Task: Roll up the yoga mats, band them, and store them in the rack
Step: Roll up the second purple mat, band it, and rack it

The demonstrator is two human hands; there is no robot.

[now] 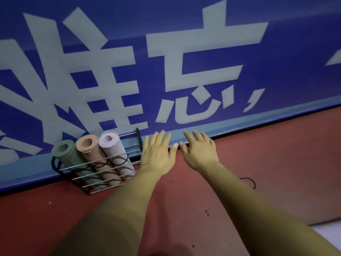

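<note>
Three rolled mats stand side by side in the wire rack (139, 137) at the foot of the blue wall (184, 52): green mat (68, 154) left, tan mat (92, 150) middle, pale pink mat (112, 146) right. Each leans, with its long axis running from the open spiral end, up and far-left, down to the near right. Dark bands cross them behind the wires. My left forearm hides their lower ends.

Left hand (156, 154) and right hand (198, 152) are flat, fingers straight, holding nothing, thumbs almost meeting above the red floor (276, 163). Whether they touch anything is unclear. A black cord (249, 181) lies to the right.
</note>
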